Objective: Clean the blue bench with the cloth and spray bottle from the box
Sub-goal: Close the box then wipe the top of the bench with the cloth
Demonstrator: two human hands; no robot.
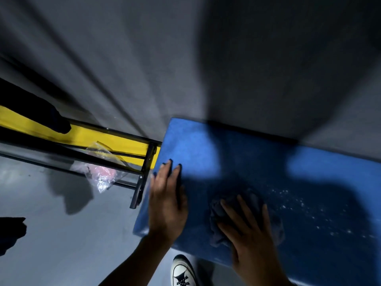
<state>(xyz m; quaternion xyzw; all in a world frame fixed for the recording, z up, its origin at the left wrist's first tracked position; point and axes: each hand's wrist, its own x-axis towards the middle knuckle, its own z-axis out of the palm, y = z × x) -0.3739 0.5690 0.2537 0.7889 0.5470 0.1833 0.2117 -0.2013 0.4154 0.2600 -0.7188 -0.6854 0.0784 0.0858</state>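
The blue bench [257,159] fills the lower right, set against a grey wall. A crumpled dark cloth [221,215] lies on its top near the front edge. My right hand [250,234] presses flat on the cloth, fingers spread. My left hand [167,201] rests flat on the bench's left end, fingers apart, with nothing in it. Small white droplets [299,205] speckle the bench surface to the right of the cloth. No spray bottle or box is in view.
A yellow bench on a black metal frame [144,176] stands directly left of the blue bench. A clear plastic bag [101,172] with pink contents lies under it. My white sneaker [182,272] is on the grey floor below the bench's front edge.
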